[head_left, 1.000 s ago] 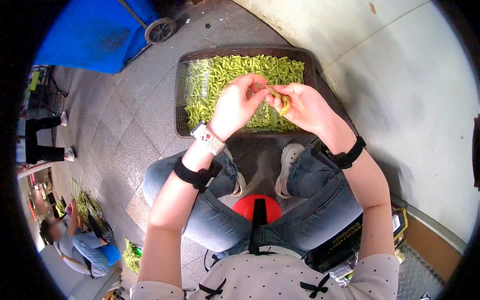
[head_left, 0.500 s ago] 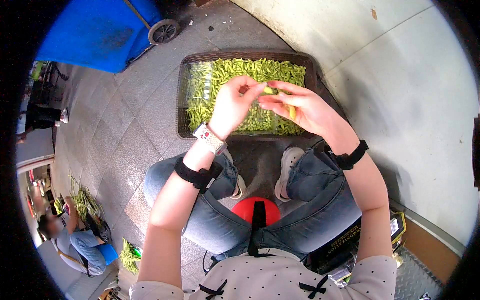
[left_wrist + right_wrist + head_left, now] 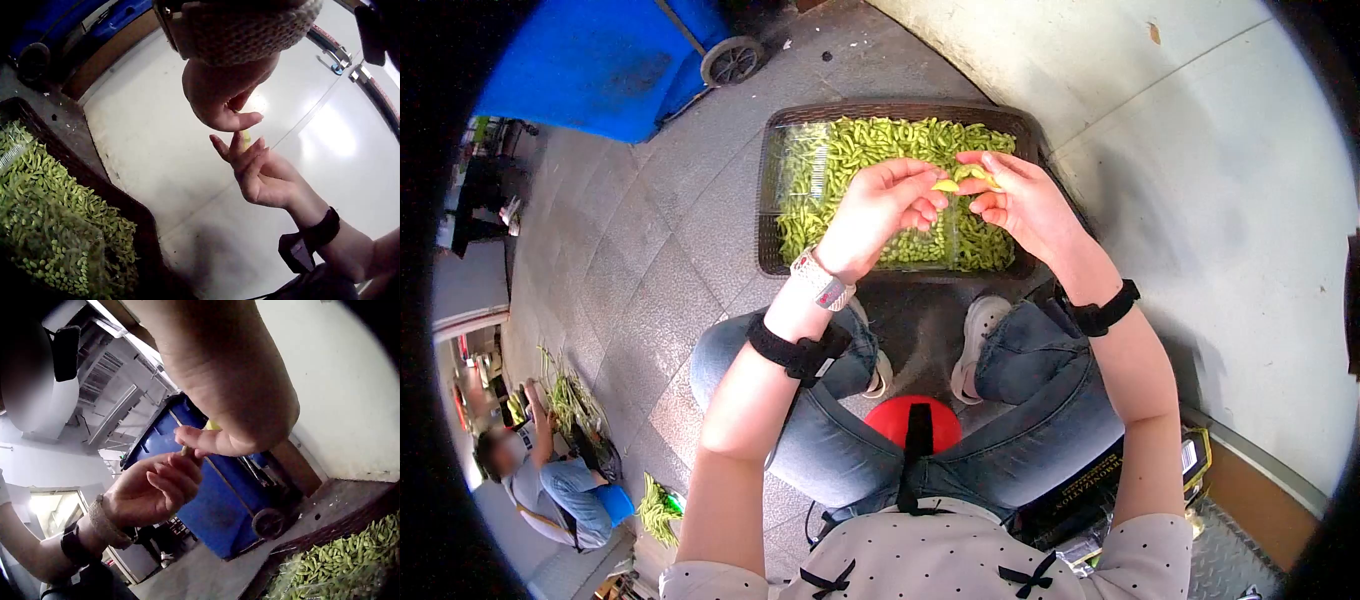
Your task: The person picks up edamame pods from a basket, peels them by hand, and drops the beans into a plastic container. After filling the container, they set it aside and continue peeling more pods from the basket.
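Observation:
Over the basket, my left hand (image 3: 885,208) pinches a small yellow-green bean pod (image 3: 945,185) between thumb and forefinger. Facing it, my right hand (image 3: 1028,205) holds another pod (image 3: 976,174) between its thumb and fingers, lower fingers curled. The fingertips of both hands come close together. Below them a dark woven basket (image 3: 768,240) is filled with green pods (image 3: 880,135). In it lies a clear plastic container, with shelled beans (image 3: 920,246) in its near part. From the left wrist view, the right hand (image 3: 269,178) shows beneath the left thumb.
A pale wall (image 3: 1200,200) runs along the right. At the upper left stands a blue wheeled cart (image 3: 590,70). A red stool (image 3: 910,418) is between the legs. Another person (image 3: 565,490) sits at the lower left beside heaped stalks (image 3: 570,390).
The pod in my right hand has moved from near the palm up to the fingertips. A pod now shows in my left fingertips. The other person's arm has shifted slightly.

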The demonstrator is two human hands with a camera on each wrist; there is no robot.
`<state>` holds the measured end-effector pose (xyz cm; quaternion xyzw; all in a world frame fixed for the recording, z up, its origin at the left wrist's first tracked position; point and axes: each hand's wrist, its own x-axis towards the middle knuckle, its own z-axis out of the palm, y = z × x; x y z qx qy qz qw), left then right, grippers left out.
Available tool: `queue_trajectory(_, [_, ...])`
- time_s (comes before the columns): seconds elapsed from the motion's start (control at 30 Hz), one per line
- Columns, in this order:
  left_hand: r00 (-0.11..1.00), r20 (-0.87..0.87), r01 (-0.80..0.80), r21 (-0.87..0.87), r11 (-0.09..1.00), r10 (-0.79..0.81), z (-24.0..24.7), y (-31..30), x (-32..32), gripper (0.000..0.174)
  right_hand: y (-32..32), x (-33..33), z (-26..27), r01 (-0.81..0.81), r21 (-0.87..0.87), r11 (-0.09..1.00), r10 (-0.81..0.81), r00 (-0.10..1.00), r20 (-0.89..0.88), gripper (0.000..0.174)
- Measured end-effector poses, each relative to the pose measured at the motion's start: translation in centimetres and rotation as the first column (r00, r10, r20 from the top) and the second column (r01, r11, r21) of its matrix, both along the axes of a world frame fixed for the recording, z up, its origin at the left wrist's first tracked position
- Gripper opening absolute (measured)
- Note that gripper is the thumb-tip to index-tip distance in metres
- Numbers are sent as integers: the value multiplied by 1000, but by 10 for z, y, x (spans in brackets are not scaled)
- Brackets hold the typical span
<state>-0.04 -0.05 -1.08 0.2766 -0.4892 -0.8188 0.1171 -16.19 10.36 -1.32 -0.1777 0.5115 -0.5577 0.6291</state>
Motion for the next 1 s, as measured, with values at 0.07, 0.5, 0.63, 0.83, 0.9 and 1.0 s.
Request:
queue_trajectory(0.07, [1000, 8, -18, -22, 1000, 18, -1, 0, 0, 21, -1, 0, -1, 19, 17, 1000, -19, 999, -36, 26])
queue_trajectory(0.5, [999, 5, -52, -93, 994, 52, -1, 0, -2, 20, -3, 6, 13, 38, 77, 996, -37, 999, -12, 18])
queue_trajectory(0.63, [1000, -13, -26, -101, 995, 25, -1, -1, -2, 18, -1, -5, 5, -174, -4, 985, 174, 985, -10, 22])
queue_trajectory(0.83, [1000, -8, -2, -170, 985, 1, -4, -1, -4, 17, -2, 20, 12, -196, -105, 975, 93, 789, -608, 20])
queue_trajectory(0.9, [998, 35, 64, -197, 978, -59, -3, 0, -4, 19, 0, 20, 6, -199, -145, 969, 45, 721, -691, 16])
queue_trajectory(1.0, [996, 23, 90, -182, 979, -87, -2, 4, -5, 21, 3, 25, 9, -238, -135, 962, -8, 467, -884, 16])
